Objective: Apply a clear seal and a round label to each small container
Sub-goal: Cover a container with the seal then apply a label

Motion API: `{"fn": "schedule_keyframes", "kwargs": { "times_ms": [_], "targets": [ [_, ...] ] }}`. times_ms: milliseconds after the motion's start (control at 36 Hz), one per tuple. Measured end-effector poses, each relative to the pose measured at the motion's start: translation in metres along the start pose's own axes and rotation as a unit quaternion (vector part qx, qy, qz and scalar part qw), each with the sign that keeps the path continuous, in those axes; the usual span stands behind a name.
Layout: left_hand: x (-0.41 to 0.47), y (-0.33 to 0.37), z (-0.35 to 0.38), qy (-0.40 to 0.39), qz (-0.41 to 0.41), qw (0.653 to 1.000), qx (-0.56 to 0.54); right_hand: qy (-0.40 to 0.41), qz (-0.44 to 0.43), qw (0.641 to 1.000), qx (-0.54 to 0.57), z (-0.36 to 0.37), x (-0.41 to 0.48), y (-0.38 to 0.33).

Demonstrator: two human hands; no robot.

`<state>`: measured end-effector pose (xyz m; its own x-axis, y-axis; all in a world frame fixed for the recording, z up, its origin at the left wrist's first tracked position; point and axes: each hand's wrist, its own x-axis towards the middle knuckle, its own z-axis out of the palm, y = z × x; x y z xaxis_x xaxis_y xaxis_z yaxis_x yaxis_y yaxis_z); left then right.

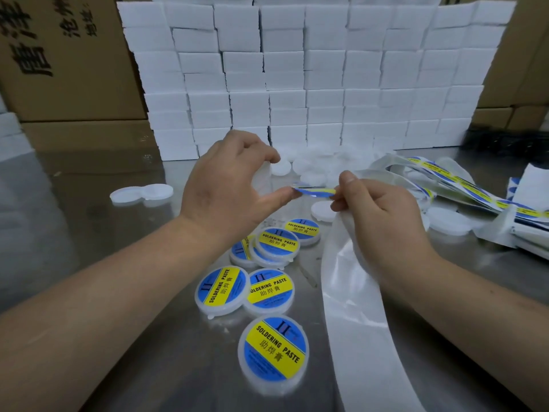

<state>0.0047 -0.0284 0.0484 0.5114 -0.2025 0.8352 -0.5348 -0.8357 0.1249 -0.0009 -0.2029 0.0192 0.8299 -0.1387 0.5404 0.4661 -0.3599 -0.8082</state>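
Observation:
A round blue and yellow label hangs edge-on between my hands above the steel table. My left hand touches its left edge with the thumb, the fingers curled above. My right hand pinches the label's right edge and also grips the white backing strip, which trails down toward me. Several labelled round containers reading SOLDERING PASTE lie below my hands. Several plain white containers lie behind them.
A wall of stacked white boxes stands at the back, with cardboard cartons on the left. Label strips lie in a heap at the right. Two white lids sit on the table at the left.

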Motion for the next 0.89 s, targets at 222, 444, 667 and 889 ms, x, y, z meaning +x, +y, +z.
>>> {"fn": "schedule_keyframes", "kwargs": {
  "times_ms": [222,444,667,889],
  "targets": [
    [-0.001,-0.001,0.0,-0.021,0.023,0.999,0.026,-0.011,-0.003,1.0,0.026,0.002,0.0,0.003],
    [0.0,-0.006,0.007,-0.048,0.002,0.997,0.066,-0.014,-0.015,1.0,0.013,0.002,0.0,0.004],
    [0.01,-0.012,0.016,-0.048,-0.271,0.937,-0.216,-0.03,-0.023,0.998,0.043,0.002,0.0,0.004],
    [0.014,-0.002,0.01,-0.145,-0.426,0.748,-0.489,-0.084,-0.037,0.994,0.067,0.005,-0.004,0.002]
  ]
}}
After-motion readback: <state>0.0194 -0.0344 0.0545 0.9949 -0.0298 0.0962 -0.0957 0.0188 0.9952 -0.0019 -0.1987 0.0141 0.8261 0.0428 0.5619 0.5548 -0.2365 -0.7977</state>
